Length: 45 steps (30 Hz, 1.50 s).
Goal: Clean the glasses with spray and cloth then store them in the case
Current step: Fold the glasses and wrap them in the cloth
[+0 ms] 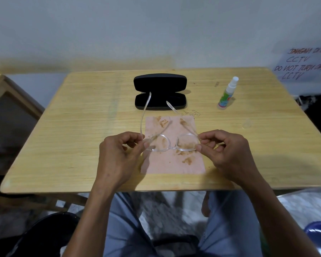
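Head view — both hands (119, 154) (228, 153) pinch glasses (172, 143); sign (302, 65) reads "DO NOT TURN OFF CCTV".

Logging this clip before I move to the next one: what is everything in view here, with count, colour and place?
glasses: 1, clear frame, temples unfolded, held above the cloth between both hands
cloth: 1, pink with brown stains, flat on the table at front centre
case: 1, black, open, behind the cloth
spray: 1, white top with green label, upright, right of the case
table: 1, light wood, bearing the case, spray and cloth
sign: 1, white with handwritten text, on the wall at far right
left hand: pinches the left end of the frame
right hand: pinches the right end of the frame
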Tool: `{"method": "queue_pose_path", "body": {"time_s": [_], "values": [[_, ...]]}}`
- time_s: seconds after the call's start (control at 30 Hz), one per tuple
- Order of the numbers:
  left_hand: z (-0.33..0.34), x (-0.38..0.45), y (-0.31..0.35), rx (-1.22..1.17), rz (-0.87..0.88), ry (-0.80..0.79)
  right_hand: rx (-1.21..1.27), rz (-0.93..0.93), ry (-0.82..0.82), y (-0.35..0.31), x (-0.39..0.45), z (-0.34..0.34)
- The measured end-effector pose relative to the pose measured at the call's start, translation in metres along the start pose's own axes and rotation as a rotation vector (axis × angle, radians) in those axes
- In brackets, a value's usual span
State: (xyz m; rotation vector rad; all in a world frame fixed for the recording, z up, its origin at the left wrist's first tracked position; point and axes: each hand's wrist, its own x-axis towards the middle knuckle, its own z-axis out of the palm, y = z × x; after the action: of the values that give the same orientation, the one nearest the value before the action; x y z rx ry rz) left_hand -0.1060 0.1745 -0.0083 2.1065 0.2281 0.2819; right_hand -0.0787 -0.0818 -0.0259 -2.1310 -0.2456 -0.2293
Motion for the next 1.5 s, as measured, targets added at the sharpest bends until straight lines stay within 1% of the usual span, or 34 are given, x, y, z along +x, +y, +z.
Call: {"method": "queue_pose_path", "body": {"time_s": [0.13,0.23,0.27,0.4,0.47,0.57,0.7,0.87,1.07,1.2,1.27,1.33,1.4,1.5], "values": [[-0.003,0.002,-0.002,0.026,-0.007,-0.010,-0.005,0.029,-0.024,0.002,0.000,-0.003],[-0.011,0.003,-0.008,0.108,-0.011,-0.042,-0.032,0.044,-0.074,0.002,-0.001,-0.011],[-0.014,0.005,-0.010,0.125,-0.006,-0.040,-0.047,0.038,-0.069,0.002,0.000,-0.014],[-0.018,0.022,-0.011,0.106,0.010,0.076,-0.092,-0.001,0.084,-0.001,0.016,-0.017],[-0.012,0.035,-0.008,0.139,0.039,0.092,-0.099,0.033,0.105,-0.003,0.031,-0.011],[0.002,0.056,-0.003,0.196,0.075,0.065,-0.115,0.091,0.079,-0.005,0.055,0.003],[0.019,0.078,-0.002,0.250,0.101,0.015,-0.200,0.139,0.063,0.001,0.077,0.017],[0.031,0.092,-0.007,0.320,0.097,-0.030,-0.318,0.216,0.004,0.005,0.085,0.024],[0.034,0.105,-0.018,0.408,0.141,-0.067,-0.360,0.245,-0.028,0.006,0.090,0.027],[0.035,0.104,-0.013,0.365,0.156,-0.095,-0.361,0.228,-0.073,0.006,0.087,0.027],[0.032,0.100,-0.007,0.260,0.079,-0.096,-0.248,0.164,-0.078,0.006,0.084,0.020],[0.024,0.094,-0.003,0.082,-0.006,-0.113,-0.085,0.125,-0.126,0.005,0.079,0.007],[0.012,0.086,0.000,-0.036,-0.048,-0.183,0.035,0.100,-0.209,0.004,0.072,-0.005],[-0.004,0.073,0.001,-0.109,-0.038,-0.322,0.083,0.076,-0.318,-0.001,0.063,-0.017]]}}
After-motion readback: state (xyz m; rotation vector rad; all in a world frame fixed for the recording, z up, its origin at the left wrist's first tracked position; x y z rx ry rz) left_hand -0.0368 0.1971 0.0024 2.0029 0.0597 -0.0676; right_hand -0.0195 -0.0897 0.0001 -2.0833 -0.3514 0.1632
